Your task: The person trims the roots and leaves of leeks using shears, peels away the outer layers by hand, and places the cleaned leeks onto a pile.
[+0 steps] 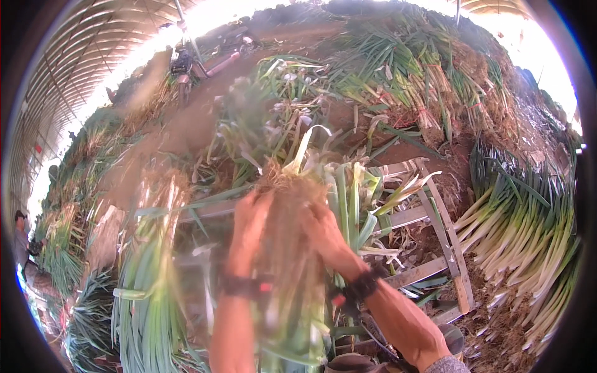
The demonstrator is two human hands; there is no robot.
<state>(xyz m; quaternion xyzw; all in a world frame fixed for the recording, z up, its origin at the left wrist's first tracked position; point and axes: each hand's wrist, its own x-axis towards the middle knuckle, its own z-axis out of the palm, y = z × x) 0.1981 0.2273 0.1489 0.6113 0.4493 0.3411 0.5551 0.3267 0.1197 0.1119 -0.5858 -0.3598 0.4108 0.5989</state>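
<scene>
While both hands are busy, the bunch of leeks (289, 308) sits right between them at the center of the view, roots (280, 177) pointing away from the wearer and stalks running back toward the lower edge. It's pretty blurry, so individual stalks are hard to pick out. Left hand (250, 216) is closed on one side of the root end, right hand (318, 222) grips the other side, though the exact finger placement is smeared. Both wrists have a dark band on, each with a red spot.

Under and beside the bunch is a slatted wooden frame (418, 271), kinda rough, with loose leaves lying across the slats. Just left of the hands there's another bunch (146, 311), roots up top, green leaves toward the bottom. Over on the right, a big fanned-out pile (525, 230) lies on the ground, white stems and muddy roots showing.

Ground is bare brown soil (453, 177) littered with leaf scraps. Farther out are more bundles (423, 115), some with red ties, plus a parked vehicle (181, 65) at upper left. Arched ribbed roof (93, 53) overhead, super bright light along its edges, and another person (22, 242) at the far left.
</scene>
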